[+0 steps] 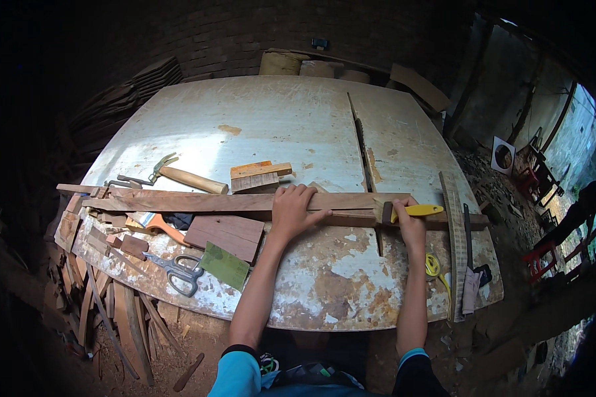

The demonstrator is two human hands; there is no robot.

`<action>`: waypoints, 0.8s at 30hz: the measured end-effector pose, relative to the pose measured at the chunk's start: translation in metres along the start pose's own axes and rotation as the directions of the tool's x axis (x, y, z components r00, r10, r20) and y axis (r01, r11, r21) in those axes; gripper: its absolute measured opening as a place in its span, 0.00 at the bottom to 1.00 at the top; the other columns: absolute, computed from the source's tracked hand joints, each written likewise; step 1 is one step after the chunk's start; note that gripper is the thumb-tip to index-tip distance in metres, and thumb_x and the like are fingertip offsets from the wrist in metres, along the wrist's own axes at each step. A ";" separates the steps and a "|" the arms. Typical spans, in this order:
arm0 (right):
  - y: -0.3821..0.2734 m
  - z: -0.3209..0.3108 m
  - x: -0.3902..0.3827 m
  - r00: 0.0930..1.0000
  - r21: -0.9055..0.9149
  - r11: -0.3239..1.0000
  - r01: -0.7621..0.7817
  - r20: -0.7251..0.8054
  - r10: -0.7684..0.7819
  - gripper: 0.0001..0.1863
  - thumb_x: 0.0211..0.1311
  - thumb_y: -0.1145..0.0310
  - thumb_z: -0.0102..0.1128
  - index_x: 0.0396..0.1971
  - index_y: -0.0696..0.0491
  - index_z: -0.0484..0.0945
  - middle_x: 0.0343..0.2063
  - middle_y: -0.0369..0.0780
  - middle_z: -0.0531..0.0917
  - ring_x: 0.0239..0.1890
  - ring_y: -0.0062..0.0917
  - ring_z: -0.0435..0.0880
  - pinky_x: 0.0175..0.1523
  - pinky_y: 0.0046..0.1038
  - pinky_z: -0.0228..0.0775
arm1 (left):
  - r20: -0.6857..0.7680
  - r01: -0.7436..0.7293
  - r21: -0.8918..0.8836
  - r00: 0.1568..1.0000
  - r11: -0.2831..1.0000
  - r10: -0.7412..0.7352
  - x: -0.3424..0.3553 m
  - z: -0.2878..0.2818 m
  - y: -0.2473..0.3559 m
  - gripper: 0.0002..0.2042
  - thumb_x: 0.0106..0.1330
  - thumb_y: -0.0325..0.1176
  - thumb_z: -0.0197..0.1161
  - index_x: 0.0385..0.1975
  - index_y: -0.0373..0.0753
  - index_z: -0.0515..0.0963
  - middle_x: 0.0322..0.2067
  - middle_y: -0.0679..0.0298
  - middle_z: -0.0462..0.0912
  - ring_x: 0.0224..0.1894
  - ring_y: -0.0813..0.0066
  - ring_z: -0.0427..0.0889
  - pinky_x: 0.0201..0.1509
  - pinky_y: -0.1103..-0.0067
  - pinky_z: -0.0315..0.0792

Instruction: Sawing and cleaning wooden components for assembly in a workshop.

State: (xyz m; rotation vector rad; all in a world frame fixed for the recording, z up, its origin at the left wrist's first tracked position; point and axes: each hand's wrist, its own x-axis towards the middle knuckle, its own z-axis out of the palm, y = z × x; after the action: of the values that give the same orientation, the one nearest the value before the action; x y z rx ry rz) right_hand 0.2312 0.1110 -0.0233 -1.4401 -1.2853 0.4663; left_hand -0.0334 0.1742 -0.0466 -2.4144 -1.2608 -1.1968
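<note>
Well, yellow-handled brush (418,211) (any lettering illegible) over wood (245,202).

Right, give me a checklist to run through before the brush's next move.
1. Brush in hand: ok, the right hand grips it by its yellow handle.
2. Long wooden piece steadied: ok, the left hand rests on it.
3. Wood clear of the dark table slot: not ok, it lies across it.
4. Hammer away from both hands: ok, it lies beyond the wood, to the left.
5. Scissors away from both hands: ok, on the near left of the table.
6. Bristles clean: cannot tell, too small to judge.
</note>
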 end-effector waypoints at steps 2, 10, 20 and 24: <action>-0.007 -0.002 0.001 0.999 0.047 0.998 -0.046 0.017 0.045 0.13 0.62 0.62 0.53 0.24 0.57 0.71 0.20 0.32 0.73 0.25 0.13 0.68 0.32 0.19 0.61 | -0.030 -0.003 0.000 1.000 1.000 0.003 -0.001 0.002 -0.004 0.26 0.45 0.58 0.65 0.31 0.38 0.78 0.28 0.63 0.76 0.33 0.66 0.74 0.41 0.73 0.61; -0.014 0.008 -0.004 0.994 0.142 0.984 0.105 -0.051 -0.098 0.11 0.61 0.68 0.53 0.23 0.59 0.70 0.18 0.34 0.72 0.24 0.15 0.68 0.30 0.22 0.62 | -0.015 -0.002 0.019 1.000 1.000 0.002 0.001 0.004 -0.001 0.26 0.46 0.58 0.64 0.31 0.38 0.78 0.28 0.62 0.76 0.34 0.66 0.73 0.40 0.73 0.61; -0.029 0.034 -0.011 0.745 -0.455 0.702 0.548 -0.116 -0.656 0.07 0.58 0.70 0.56 0.32 0.59 0.75 0.35 0.47 0.81 0.35 0.33 0.81 0.39 0.28 0.69 | -0.008 0.005 0.027 1.000 1.000 -0.005 0.001 0.000 0.002 0.26 0.47 0.58 0.63 0.31 0.38 0.78 0.28 0.62 0.77 0.35 0.67 0.74 0.41 0.73 0.62; -0.051 0.058 -0.034 0.957 0.136 0.990 0.048 0.276 -0.084 0.07 0.57 0.72 0.58 0.33 0.58 0.76 0.36 0.48 0.80 0.41 0.41 0.79 0.44 0.32 0.70 | -0.006 0.013 0.015 1.000 1.000 -0.013 0.000 0.003 0.000 0.26 0.45 0.57 0.65 0.32 0.38 0.78 0.29 0.63 0.76 0.34 0.68 0.74 0.41 0.73 0.62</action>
State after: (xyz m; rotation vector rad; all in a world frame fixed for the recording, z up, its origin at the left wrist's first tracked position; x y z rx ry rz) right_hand 0.1495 0.0978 -0.0095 -1.2499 -1.4954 0.7160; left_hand -0.0316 0.1761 -0.0487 -2.3936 -1.2808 -1.1925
